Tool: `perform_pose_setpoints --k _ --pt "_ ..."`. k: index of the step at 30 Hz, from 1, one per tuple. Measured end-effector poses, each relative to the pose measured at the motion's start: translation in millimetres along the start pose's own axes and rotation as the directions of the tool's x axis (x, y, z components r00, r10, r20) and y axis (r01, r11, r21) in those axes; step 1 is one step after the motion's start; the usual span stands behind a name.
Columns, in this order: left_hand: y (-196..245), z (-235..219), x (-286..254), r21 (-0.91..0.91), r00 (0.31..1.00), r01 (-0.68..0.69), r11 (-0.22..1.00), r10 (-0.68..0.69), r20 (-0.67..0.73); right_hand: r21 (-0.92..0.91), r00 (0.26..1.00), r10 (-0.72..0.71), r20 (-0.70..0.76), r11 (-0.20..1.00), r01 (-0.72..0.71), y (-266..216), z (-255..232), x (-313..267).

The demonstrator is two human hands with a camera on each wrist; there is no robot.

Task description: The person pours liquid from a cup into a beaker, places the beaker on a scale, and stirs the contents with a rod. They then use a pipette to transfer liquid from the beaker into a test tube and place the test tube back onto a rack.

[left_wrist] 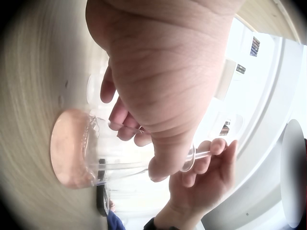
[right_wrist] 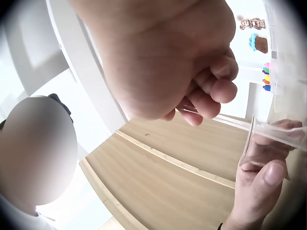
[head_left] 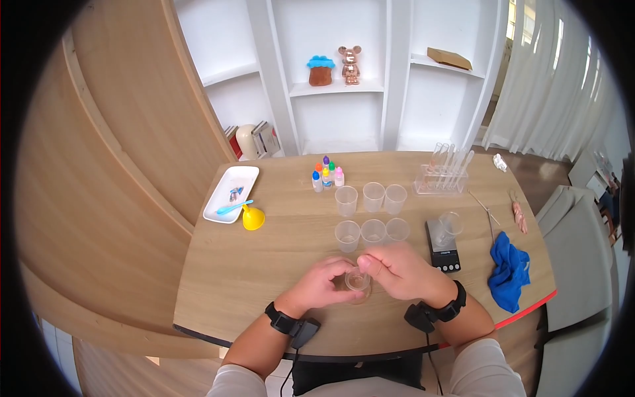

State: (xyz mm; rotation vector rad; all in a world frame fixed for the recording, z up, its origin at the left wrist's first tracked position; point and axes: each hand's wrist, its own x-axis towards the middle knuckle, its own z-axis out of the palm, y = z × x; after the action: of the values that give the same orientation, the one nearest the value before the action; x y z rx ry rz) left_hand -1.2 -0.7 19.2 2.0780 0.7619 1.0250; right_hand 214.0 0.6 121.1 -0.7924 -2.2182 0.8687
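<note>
A clear glass flask (head_left: pixel 357 280) stands on the table, with pale pink liquid (left_wrist: pixel 72 148) in its wide base. My left hand (head_left: pixel 319 284) (left_wrist: pixel 163 81) (right_wrist: pixel 259 191) is curled round its neck, thumb on the near side. Above the mouth, my right hand (head_left: pixel 402 271) (left_wrist: pixel 206 184) (right_wrist: pixel 168 62) pinches a thin clear rod (left_wrist: pixel 203 155) (right_wrist: pixel 232 121) between thumb and fingers. The rod slants down through the opening; its lower end is hard to make out.
Several clear plastic cups (head_left: pixel 347 235) stand beyond my hands, small dropper bottles (head_left: pixel 317 182) behind. A white tray (head_left: pixel 249 178) and yellow funnel (head_left: pixel 253 218) lie left. To the right are a black scale (head_left: pixel 444 258) bearing a cup, a blue cloth (head_left: pixel 508 274) and a test-tube rack (head_left: pixel 440 184).
</note>
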Motion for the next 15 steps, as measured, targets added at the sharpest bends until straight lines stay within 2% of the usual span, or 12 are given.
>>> perform_pose_setpoints --k 4,6,7,10,12,13,15 --pt "-3.8 1.7 -0.7 -0.032 1.0 0.005 0.999 -0.005 0.0 -0.015 0.997 -0.053 -0.061 0.999 0.052 6.1 7.4 0.0" --pt "-0.4 -0.3 0.0 -0.019 1.0 -0.007 1.0 0.007 0.0 0.114 0.997 -0.045 0.06 0.993 0.038 5.4 7.3 -1.2" --pt "1.1 -1.1 0.4 -0.004 1.0 -0.022 1.0 0.022 -0.001 0.115 0.997 -0.045 0.062 0.993 0.038 3.7 5.3 -0.9" --pt "1.9 -1.4 0.7 0.017 1.0 -0.024 1.0 0.024 -0.008 0.024 0.999 0.032 -0.003 0.999 -0.032 1.1 2.5 1.1" --pt "1.0 -1.1 1.0 0.008 1.0 -0.018 1.0 0.018 -0.004 -0.013 0.992 -0.075 -0.098 0.997 0.074 6.0 9.4 1.9" --pt "0.8 -0.9 1.0 0.0 1.0 -0.012 1.0 0.012 0.002 -0.011 0.992 -0.073 -0.1 0.997 0.072 5.9 9.1 1.1" --pt "2.0 -1.3 1.3 0.008 1.0 -0.015 1.0 0.015 0.0 0.1 0.997 -0.053 0.048 0.994 0.048 5.1 7.3 0.0"
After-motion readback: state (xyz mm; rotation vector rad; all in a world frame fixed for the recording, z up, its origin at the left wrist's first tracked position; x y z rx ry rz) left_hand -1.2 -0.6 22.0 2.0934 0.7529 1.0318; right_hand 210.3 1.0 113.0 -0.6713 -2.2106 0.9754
